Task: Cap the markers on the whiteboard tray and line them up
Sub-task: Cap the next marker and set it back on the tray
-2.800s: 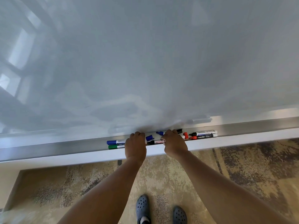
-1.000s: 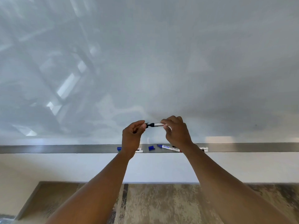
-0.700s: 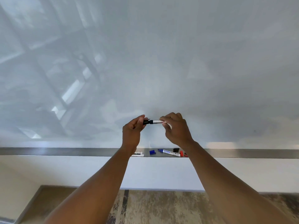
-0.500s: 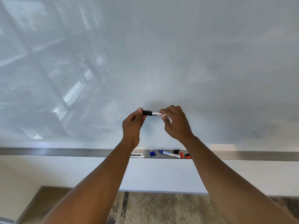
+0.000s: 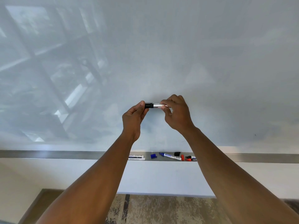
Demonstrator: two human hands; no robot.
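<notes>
Two bare forearms reach up from the bottom of the view in front of a large, pale grey glossy whiteboard (image 5: 161,54) that carries faint window reflections. The left hand (image 5: 133,120) and the right hand (image 5: 178,113) are raised well above the long brushed-metal whiteboard tray (image 5: 64,154) and hold one marker between them, level and lying left to right. The left hand's thumb and fingers are pinched on the black cap (image 5: 148,105) at the marker's left end. The right hand is closed around the silver-white marker barrel (image 5: 157,106), which has a little red print on it; most of the barrel is hidden inside that hand. The cap sits on the end of the barrel; whether it is pushed fully home cannot be told.

Below the hands, on the tray, lie the other markers. Under the left forearm are two white marker barrels (image 5: 136,157), side by side and partly hidden. To their right is a loose blue cap (image 5: 153,156), then an uncapped blue-tipped white marker (image 5: 169,156) lying at a slant. Further right are a loose black cap (image 5: 177,153), a loose red cap (image 5: 182,157), and a marker with a red tip (image 5: 191,158), partly hidden by the right forearm.

Under the tray are a white wall and patterned brown and beige carpet (image 5: 161,210).
</notes>
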